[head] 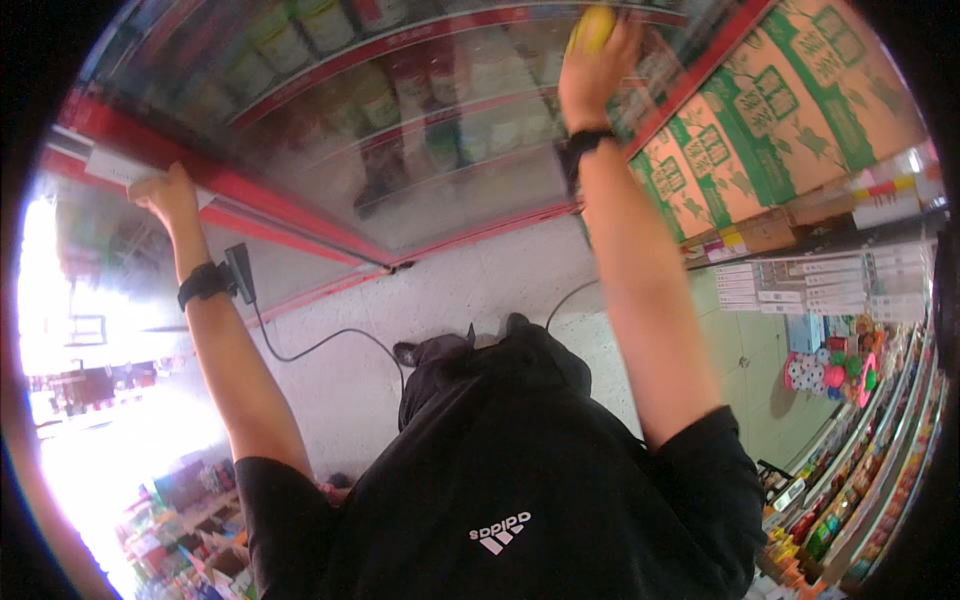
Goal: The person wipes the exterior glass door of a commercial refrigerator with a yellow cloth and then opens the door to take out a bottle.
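My right hand [600, 75] is raised near the top of the view, its fingers around a yellow sponge or cloth [592, 30]; blur hides which. It lies against or just before the glass door [480, 142] of a red-framed display cabinet. Behind the glass, shelves hold rows of containers. Up at the left, my left hand [166, 196] has its fingers closed over a pale strip [112, 166] on the edge of the red door frame [225, 180]. Black bands with small devices and cables are on both wrists.
Green and tan printed cartons [750, 120] stand right of the cabinet. Beyond them are shelves of packaged goods [862, 495] and colourful balls [825, 371]. Open boxes of goods [195, 540] lie at the lower left. A black cable [345, 331] hangs above the pale floor [330, 405].
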Available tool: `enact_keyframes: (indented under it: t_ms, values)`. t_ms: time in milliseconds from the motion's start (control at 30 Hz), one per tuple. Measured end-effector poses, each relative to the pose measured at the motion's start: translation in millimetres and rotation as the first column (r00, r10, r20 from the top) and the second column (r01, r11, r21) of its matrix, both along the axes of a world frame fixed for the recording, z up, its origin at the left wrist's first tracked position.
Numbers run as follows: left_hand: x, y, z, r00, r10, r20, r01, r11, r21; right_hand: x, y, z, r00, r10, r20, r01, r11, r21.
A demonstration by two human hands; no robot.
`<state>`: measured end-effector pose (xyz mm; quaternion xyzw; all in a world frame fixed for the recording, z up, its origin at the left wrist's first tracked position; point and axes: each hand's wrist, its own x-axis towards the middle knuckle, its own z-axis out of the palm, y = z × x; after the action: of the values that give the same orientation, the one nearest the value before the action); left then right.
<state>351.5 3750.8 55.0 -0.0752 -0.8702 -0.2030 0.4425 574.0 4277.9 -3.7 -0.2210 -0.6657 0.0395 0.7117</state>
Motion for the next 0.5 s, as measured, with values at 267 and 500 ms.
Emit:
enact_keyframes:
  t_ms: [267,500]
  values:
    - [-6.4,-53.9,-9.1,0.983,0.185,-0.007,-0.183,0.978,0.103,189.8,-90.5,-286.5,0.583,0.745,-0.324,-0.027,-0.381,-0.924]
    - [195.9,114.8,-22.5,0.814,-0.511,-0.276,0.538,0.842,0.029,297.2,-7.9,-201.7,0.458,0.702,-0.545,-0.14,-0.548,-0.824]
